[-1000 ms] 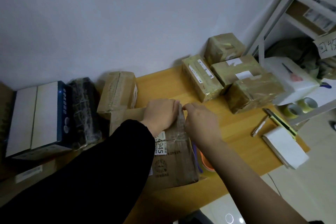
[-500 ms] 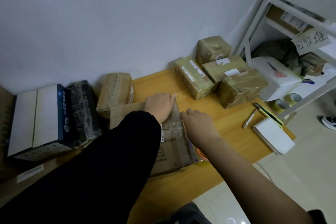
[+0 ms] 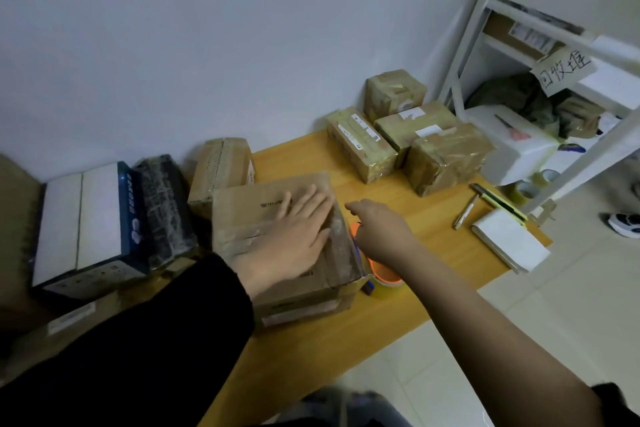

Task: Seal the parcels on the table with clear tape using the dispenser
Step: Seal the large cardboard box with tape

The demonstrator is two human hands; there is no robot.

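Left hand [image 3: 294, 232] presses parcel [image 3: 242, 211] near its right edge, fingers [image 3: 311, 201] apart; right hand [image 3: 377, 232] over dispenser [image 3: 382, 276], fingers perhaps curled, cannot tell.

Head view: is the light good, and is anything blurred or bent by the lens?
Head view: dim, flat light with a bluish cast; the fingers of the left hand on the parcel look motion-smeared; the shelf frame leans from wide-angle distortion.

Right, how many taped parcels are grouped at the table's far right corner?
4: the parcel by the wall, the long parcel left of it, the middle parcel, the front parcel nearest the pen. More could hide behind.
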